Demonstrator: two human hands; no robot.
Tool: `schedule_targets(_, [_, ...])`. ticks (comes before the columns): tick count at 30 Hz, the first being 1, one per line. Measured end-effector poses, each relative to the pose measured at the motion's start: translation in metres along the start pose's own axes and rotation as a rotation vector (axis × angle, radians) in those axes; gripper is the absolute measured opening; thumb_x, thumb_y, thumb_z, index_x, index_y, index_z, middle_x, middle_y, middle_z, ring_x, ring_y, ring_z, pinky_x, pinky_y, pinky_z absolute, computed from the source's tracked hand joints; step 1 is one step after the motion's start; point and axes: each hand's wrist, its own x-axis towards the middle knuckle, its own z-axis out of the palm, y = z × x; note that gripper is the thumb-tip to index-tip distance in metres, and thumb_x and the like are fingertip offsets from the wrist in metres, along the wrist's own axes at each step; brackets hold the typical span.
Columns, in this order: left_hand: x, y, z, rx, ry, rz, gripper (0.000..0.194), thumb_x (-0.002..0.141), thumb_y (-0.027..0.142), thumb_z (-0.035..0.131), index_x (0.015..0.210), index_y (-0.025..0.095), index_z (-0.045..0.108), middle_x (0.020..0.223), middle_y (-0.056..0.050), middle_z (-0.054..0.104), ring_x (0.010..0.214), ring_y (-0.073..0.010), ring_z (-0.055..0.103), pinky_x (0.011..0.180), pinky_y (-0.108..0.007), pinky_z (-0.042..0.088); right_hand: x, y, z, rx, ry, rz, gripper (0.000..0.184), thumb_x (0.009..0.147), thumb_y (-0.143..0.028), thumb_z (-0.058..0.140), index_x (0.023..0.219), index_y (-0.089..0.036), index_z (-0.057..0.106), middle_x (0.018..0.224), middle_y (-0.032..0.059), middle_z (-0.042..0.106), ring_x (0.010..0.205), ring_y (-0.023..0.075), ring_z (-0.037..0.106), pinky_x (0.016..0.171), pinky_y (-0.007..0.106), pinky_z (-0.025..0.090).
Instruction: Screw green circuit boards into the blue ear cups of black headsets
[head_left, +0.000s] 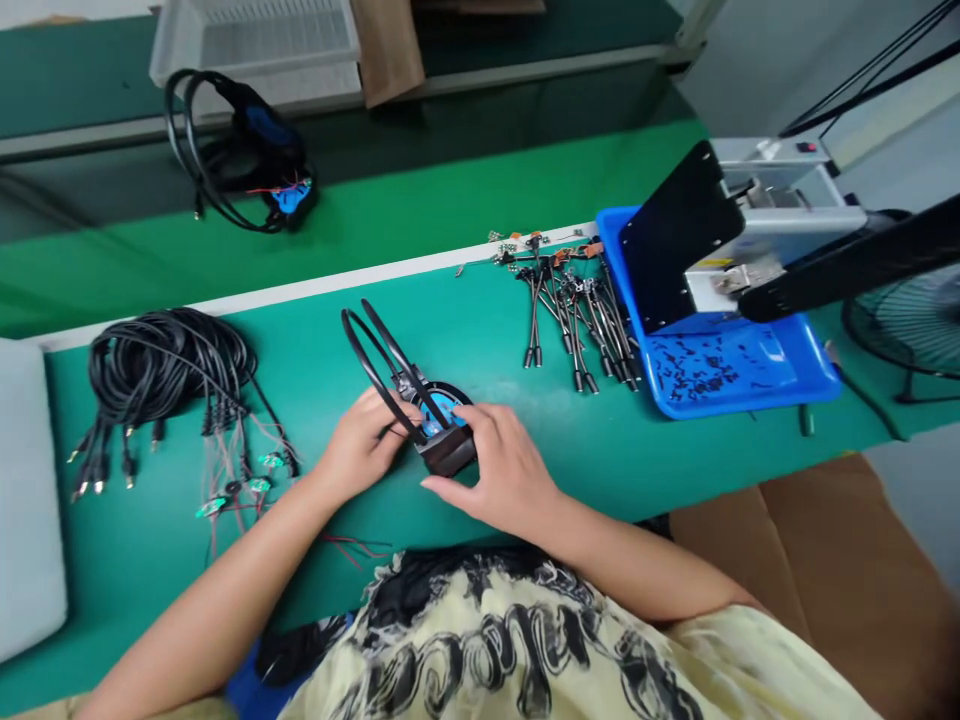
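A black headset (pixel 442 425) with a looped double headband and a blue-lined ear cup rests on the green bench top (pixel 315 340) in front of me. My left hand (pixel 364 445) grips the headset at the base of the headband, beside the ear cup. My right hand (pixel 502 465) lies over the dark ear cup, fingers curled around its near side. The underside of the headset is hidden by my hands. Some short red and black wires (pixel 356 547) lie near my left wrist.
A coil of black cables (pixel 169 365) with connectors and small green boards lies at left. Several short black cable assemblies (pixel 574 320) lie at right, beside a blue tray (pixel 720 365) of small parts under a bench machine (pixel 735 230). Another headset (pixel 255 160) sits on the bench behind.
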Motion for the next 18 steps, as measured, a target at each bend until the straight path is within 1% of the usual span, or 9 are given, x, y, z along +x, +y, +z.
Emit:
schedule_targets(2, [-0.012,-0.007,-0.009,0.026,0.051,-0.066,0.018,0.097,0.028,0.046,0.094,0.021,0.062,0.091,-0.004,0.066,0.091,-0.0187,0.059,0.085,-0.034,0.047,-0.001,0.001,0.0,0.007,0.008,-0.008,0.074,0.08,-0.063,0.062,0.13,-0.013,0.041,0.115,0.0162,0.057,0.107,0.0287,0.054,0.089,0.045,0.052])
schedule_targets(3, [-0.019,-0.01,-0.012,0.05,0.041,-0.078,0.02,0.098,0.029,0.043,0.094,0.021,0.061,0.092,-0.005,0.066,0.092,-0.019,0.059,0.085,-0.034,0.047,-0.001,0.001,0.0,0.013,0.013,-0.01,0.074,0.08,-0.063,0.062,0.13,-0.013,0.041,0.115,0.0163,0.056,0.107,0.0289,0.054,0.089,0.045,0.052])
schedule_targets(5, [-0.03,-0.015,-0.015,0.134,-0.039,-0.076,0.025,0.1,0.029,0.038,0.094,0.02,0.061,0.091,-0.006,0.065,0.09,-0.0195,0.058,0.084,-0.034,0.046,-0.001,0.002,0.001,0.029,0.02,-0.014,0.074,0.079,-0.062,0.065,0.13,-0.013,0.041,0.114,0.0166,0.056,0.107,0.0295,0.054,0.09,0.046,0.052])
schedule_targets(8, [-0.041,-0.022,-0.013,0.34,-0.163,-0.091,0.03,0.101,0.029,0.033,0.1,0.018,0.061,0.086,-0.008,0.064,0.084,-0.0215,0.056,0.077,-0.035,0.044,0.001,0.002,0.002,0.049,0.016,-0.037,0.075,0.078,-0.06,0.067,0.131,-0.014,0.039,0.116,0.0173,0.056,0.11,0.0303,0.053,0.09,0.046,0.053])
schedule_targets(10, [-0.043,-0.029,-0.013,0.478,-0.165,-0.138,0.032,0.101,0.027,0.031,0.104,0.016,0.061,0.086,-0.009,0.064,0.084,-0.0233,0.056,0.075,-0.036,0.043,0.001,0.002,0.003,0.049,0.017,-0.048,0.075,0.078,-0.06,0.067,0.131,-0.015,0.039,0.117,0.0174,0.055,0.111,0.0308,0.053,0.089,0.047,0.053])
schedule_targets(12, [-0.044,-0.035,-0.02,0.553,-0.158,-0.185,0.033,0.101,0.027,0.03,0.106,0.016,0.061,0.087,-0.01,0.065,0.085,-0.0242,0.057,0.077,-0.037,0.044,0.001,0.003,0.004,0.046,0.016,-0.044,0.076,0.078,-0.061,0.067,0.132,-0.015,0.039,0.118,0.0176,0.055,0.111,0.0313,0.053,0.089,0.048,0.053])
schedule_targets(15, [-0.051,-0.038,-0.048,0.486,-0.211,-0.224,0.031,0.099,0.036,0.038,0.104,0.018,0.063,0.095,-0.009,0.067,0.093,-0.0237,0.06,0.086,-0.038,0.047,0.0,0.003,0.005,0.051,0.011,-0.028,0.077,0.079,-0.06,0.066,0.134,-0.016,0.038,0.12,0.0178,0.055,0.113,0.0316,0.053,0.09,0.049,0.054])
schedule_targets(17, [-0.059,-0.034,-0.075,0.356,-0.32,-0.254,0.031,0.094,0.046,0.05,0.109,0.022,0.064,0.106,-0.007,0.067,0.1,-0.0228,0.062,0.09,-0.037,0.049,-0.003,0.002,0.006,0.063,0.006,-0.023,0.078,0.079,-0.059,0.066,0.137,-0.017,0.036,0.123,0.0179,0.054,0.116,0.0319,0.053,0.092,0.05,0.053])
schedule_targets(18, [-0.063,-0.029,-0.088,0.296,-0.375,-0.268,0.036,0.089,0.05,0.057,0.114,0.025,0.063,0.112,-0.006,0.067,0.103,-0.0227,0.062,0.091,-0.036,0.05,-0.004,0.001,0.006,0.071,-0.001,-0.019,0.079,0.079,-0.059,0.066,0.139,-0.017,0.034,0.125,0.0179,0.054,0.117,0.032,0.053,0.093,0.051,0.053])
